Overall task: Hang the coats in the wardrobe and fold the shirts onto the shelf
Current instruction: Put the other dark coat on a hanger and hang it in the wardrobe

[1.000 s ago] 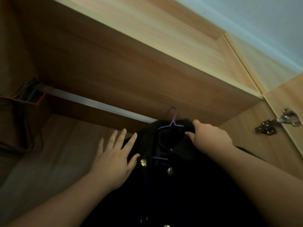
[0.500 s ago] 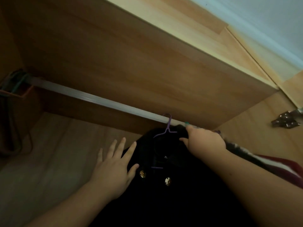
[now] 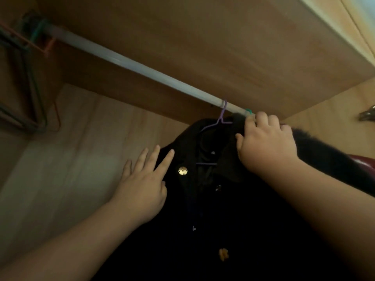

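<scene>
The black coat (image 3: 233,199) now hangs at four o'clock on the wardrobe rail (image 3: 142,66), its purple hanger (image 3: 220,120) newly hooked, right hand (image 3: 265,145) gripping the collar, left hand (image 3: 144,183) flat against it.

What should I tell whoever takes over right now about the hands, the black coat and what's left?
Left hand: open, fingers straight, resting flat on the black coat front.
Right hand: grips the coat's collar and shoulder up by the rail.
The purple hanger carries the coat; its hook sits over the rail.
Spare hangers hang at the rail's far left end.
Done: this coat looks hung.
Left: let go, check it hangs straight. No shirts or shelf stack in view, so folding status can't be told.
</scene>
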A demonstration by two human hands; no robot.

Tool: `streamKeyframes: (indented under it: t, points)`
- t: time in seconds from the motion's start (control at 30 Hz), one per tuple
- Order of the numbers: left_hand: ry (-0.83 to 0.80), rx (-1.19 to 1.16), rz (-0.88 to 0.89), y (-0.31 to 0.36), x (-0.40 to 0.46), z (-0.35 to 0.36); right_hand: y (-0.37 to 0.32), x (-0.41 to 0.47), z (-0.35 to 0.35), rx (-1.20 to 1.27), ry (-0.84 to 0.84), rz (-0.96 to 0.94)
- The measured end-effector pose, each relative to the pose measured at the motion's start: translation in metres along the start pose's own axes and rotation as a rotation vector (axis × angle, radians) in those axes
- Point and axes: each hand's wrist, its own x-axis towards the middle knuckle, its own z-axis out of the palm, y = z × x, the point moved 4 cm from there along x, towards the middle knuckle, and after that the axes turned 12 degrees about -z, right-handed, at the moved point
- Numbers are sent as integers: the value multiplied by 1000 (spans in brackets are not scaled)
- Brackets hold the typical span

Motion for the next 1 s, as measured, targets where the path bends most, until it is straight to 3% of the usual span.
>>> streamKeyframes:
  t: [0.17, 0.27, 0.4, 0.6, 0.73, 1.0]
  points:
    - [-70, -26, -41, -36, -65, 12, -101, -100, 11, 160, 59, -434]
    - [-108, 1, -101, -63, -117, 20, -164, -178, 33, 336, -85, -628]
    - [-220, 53, -234, -103, -187, 39, -221, -242, 50, 473, -269, -744]
    - [-322, 85, -311, -131, -251, 43, -283, -297, 67, 594, -320, -1077]
    - [-401, 143, -342, -142, -283, 45, -320, -328, 83, 636, -271, -1149]
    - [-506, 257, -317, -134, -322, 61, -336, -332, 164, 388, -381, -1035]
